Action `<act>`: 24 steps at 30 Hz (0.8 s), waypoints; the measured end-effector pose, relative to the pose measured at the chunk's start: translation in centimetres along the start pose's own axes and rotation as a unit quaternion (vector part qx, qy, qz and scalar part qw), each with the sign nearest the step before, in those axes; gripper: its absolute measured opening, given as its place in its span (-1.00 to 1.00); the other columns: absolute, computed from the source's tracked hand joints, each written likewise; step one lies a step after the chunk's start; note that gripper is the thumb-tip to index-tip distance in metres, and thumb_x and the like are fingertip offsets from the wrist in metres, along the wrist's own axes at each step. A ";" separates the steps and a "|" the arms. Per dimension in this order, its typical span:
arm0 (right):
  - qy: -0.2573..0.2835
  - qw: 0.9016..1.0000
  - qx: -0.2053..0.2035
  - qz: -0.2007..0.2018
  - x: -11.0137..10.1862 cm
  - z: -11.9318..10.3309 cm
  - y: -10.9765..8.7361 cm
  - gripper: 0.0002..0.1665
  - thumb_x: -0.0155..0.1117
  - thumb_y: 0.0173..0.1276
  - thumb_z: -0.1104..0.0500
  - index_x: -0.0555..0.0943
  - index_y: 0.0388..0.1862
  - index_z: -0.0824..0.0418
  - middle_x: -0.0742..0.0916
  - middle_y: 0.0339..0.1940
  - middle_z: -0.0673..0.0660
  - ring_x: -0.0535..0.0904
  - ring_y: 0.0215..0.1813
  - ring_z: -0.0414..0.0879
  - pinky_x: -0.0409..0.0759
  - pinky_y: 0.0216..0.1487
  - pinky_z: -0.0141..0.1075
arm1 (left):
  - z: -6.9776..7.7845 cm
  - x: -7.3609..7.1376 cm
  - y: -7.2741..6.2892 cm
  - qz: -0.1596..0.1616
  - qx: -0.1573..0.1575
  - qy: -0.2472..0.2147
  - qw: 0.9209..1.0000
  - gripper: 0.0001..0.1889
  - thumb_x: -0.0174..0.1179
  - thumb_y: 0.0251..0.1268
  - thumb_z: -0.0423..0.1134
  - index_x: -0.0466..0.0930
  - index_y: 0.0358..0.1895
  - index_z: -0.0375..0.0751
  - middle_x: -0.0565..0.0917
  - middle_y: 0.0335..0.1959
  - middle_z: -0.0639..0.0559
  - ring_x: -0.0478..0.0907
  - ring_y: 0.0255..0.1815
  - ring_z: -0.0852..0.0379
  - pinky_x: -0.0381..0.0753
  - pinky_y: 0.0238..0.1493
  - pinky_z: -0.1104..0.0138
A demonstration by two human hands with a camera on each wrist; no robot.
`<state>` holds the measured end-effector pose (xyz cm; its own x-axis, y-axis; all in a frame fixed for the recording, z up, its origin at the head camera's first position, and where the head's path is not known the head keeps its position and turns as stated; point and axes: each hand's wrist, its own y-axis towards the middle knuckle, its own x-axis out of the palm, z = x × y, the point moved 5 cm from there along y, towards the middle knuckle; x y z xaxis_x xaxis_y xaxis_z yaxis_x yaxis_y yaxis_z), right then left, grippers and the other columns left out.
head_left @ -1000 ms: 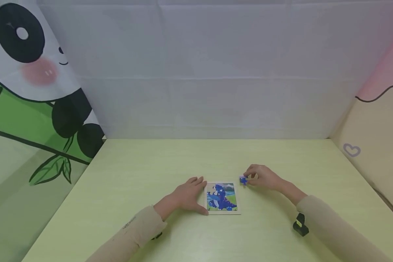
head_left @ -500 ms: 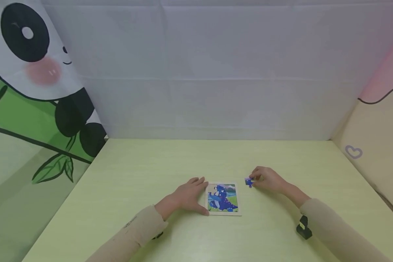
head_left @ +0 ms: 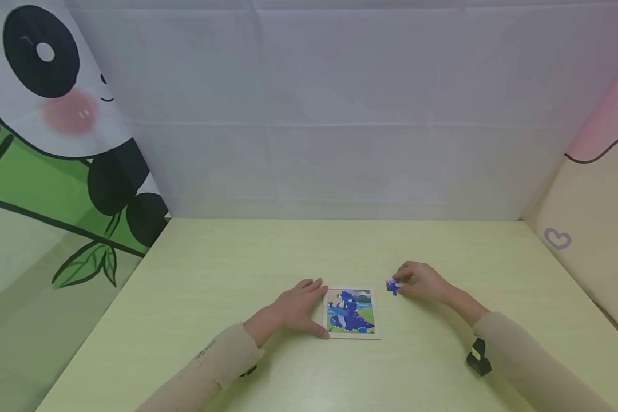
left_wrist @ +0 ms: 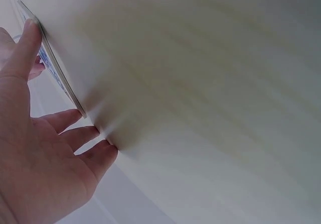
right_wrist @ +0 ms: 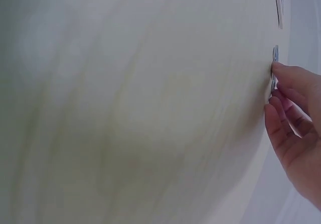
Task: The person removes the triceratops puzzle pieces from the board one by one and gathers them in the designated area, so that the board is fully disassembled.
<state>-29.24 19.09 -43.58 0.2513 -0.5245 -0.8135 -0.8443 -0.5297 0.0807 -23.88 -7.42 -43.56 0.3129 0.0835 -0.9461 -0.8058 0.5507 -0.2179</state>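
A small framed jigsaw puzzle (head_left: 351, 312) with a blue dinosaur picture lies flat on the table. A pale patch shows near its upper left corner. My left hand (head_left: 298, 308) rests against the frame's left side, thumb at the near corner and fingertips at the far one, fingers spread. In the left wrist view, the thumb (left_wrist: 27, 45) lies on the frame's thin edge. To the right of the puzzle, my right hand (head_left: 422, 281) pinches a blue and purple jigsaw piece (head_left: 392, 286) between thumb and fingers. The right wrist view shows this piece (right_wrist: 275, 53) edge-on, close over the tabletop.
The pale yellow table (head_left: 237, 252) extends around both hands. Behind it stands a white cloth wall (head_left: 340, 114). A panda-printed panel (head_left: 67, 189) lines the left side, and a beige and pink panel (head_left: 592, 229) the right.
My right hand has shifted a little to the right with the jigsaw piece, away from the puzzle. The left hand has stayed at the frame's side. The head view has turned slightly.
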 end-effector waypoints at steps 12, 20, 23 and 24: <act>-0.001 1.000 0.020 -0.024 -0.5 0.0 0.2 -0.65 0.39 0.02 0.27 0.65 -0.16 0.35 0.64 -0.26 0.08 0.48 -0.25 -0.10 0.50 -0.23 -0.30 | -0.1 0.0 0.1 0.000 0.002 0.005 1.000 0.07 0.23 -0.20 0.38 0.10 0.38 -0.16 0.07 0.42 -0.10 -0.02 0.41 -0.12 0.22 0.25 0.00; 0.013 0.999 -0.010 -0.031 -0.4 -2.2 1.2 -0.62 0.36 0.08 0.26 0.60 -0.10 0.38 0.66 -0.23 0.16 0.55 -0.21 0.00 0.52 -0.30 -0.32 | 0.1 -0.2 -0.1 -0.003 0.005 -0.003 1.000 0.05 0.25 -0.19 0.35 0.11 0.38 -0.19 0.07 0.41 -0.13 -0.02 0.40 -0.14 0.22 0.25 0.01; 0.025 0.999 -0.023 -0.043 0.3 -3.2 1.7 -0.61 0.36 0.08 0.25 0.60 -0.09 0.38 0.66 -0.24 0.16 0.54 -0.23 -0.01 0.53 -0.37 -0.35 | 0.1 -0.2 -0.1 -0.002 0.007 -0.006 1.000 0.05 0.25 -0.18 0.34 0.11 0.37 -0.19 0.08 0.41 -0.14 -0.02 0.40 -0.14 0.22 0.25 0.01; 0.029 0.998 -0.024 -0.045 0.5 -3.5 1.8 -0.61 0.36 0.08 0.25 0.60 -0.09 0.37 0.66 -0.24 0.16 0.54 -0.23 -0.02 0.53 -0.36 -0.35 | 0.1 -0.1 -0.1 -0.003 0.007 -0.004 1.000 0.05 0.25 -0.18 0.34 0.11 0.38 -0.18 0.07 0.41 -0.13 -0.02 0.40 -0.13 0.21 0.25 0.01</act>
<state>-28.99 15.47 -41.84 0.3541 -0.5102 -0.7838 -0.7933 -0.6077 0.0372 -23.77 -7.39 -43.37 0.3224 0.0867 -0.9426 -0.7964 0.5631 -0.2206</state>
